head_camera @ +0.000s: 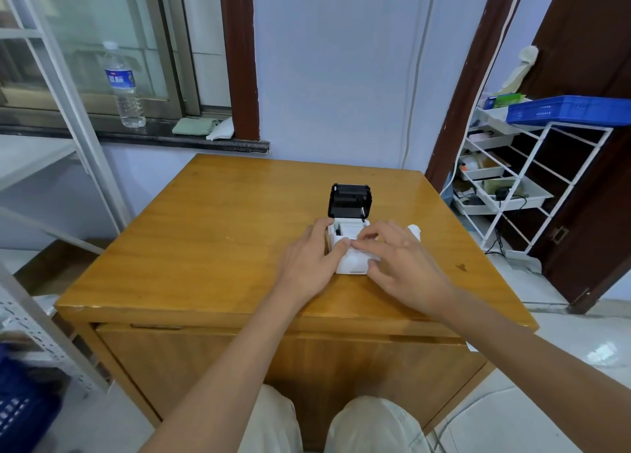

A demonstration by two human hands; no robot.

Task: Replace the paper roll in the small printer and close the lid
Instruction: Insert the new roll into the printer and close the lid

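Printer (351, 261) between both hands' fingers (341, 246)

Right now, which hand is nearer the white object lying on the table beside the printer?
Right. The right hand lies directly beside the white object; the left hand is on the printer's far side.

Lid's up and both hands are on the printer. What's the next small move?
Probably finish seating the paper: the black lid stands open, the left hand steadies the small white printer, and the right hand's fingertips are at its open bay. Close afterwards.
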